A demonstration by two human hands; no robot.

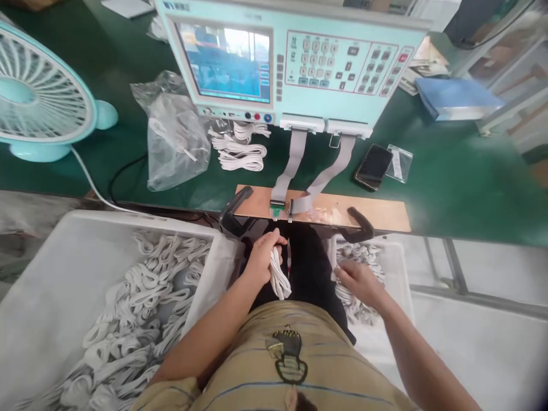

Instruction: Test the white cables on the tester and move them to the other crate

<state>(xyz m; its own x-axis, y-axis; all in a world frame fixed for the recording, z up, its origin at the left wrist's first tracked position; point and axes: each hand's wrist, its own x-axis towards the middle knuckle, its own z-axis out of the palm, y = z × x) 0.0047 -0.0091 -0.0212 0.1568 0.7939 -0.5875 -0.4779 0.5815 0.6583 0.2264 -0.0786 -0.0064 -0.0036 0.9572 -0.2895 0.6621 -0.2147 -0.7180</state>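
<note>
My left hand (264, 256) is closed around a bundle of white cable (279, 278), held over my lap just below the table edge. My right hand (356, 279) is at the rim of the small white bin (400, 274) on the right, its fingers curled; what they hold, if anything, is too small to make out. Ahead of both hands, a wooden strip (381, 214) lies along the table edge. Two grey ribbon cables (295, 154) run from the tester (329, 63) to a small green board (276, 211) on that strip.
Black clamps (233, 214) grip the strip. A large white bin (55, 251) of cable bundles stands at left. On the green table (454, 171) are a fan (38, 85), a plastic bag (175, 137), coiled cables (242, 154), a phone (373, 166) and a blue folder (456, 98).
</note>
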